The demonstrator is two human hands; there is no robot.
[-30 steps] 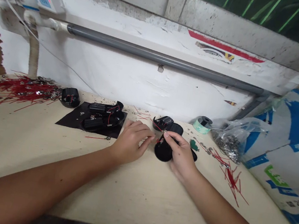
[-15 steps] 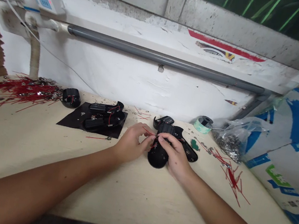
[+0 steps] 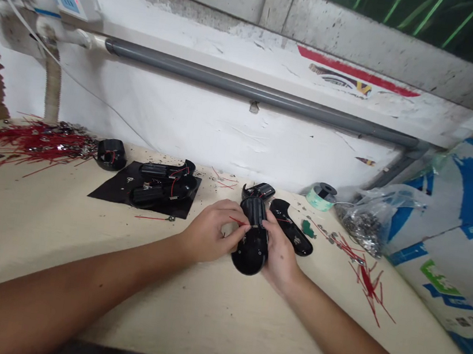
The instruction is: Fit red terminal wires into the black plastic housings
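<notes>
A black plastic housing with a rounded lower end is in front of me, ribbed at its upper part. My right hand is closed around its right side, thumb near the ribbed part. Between thumb and forefinger, my left hand pinches a red wire over the housing's left edge. A small metal piece shows by the fingertips, partly hidden. Behind the housing lies another black part with a red wire. A long black shell rests just right of my right hand.
On the left, a pile of red wires with metal tabs and several black housings, some on a black sheet. At right are loose red wires, a tape roll, a plastic bag of metal pieces and a blue-white carton.
My right fingers have left the pinch at the wire and moved down to the housing's right side. The housing has shifted slightly toward me. My left hand still pinches the wire.
</notes>
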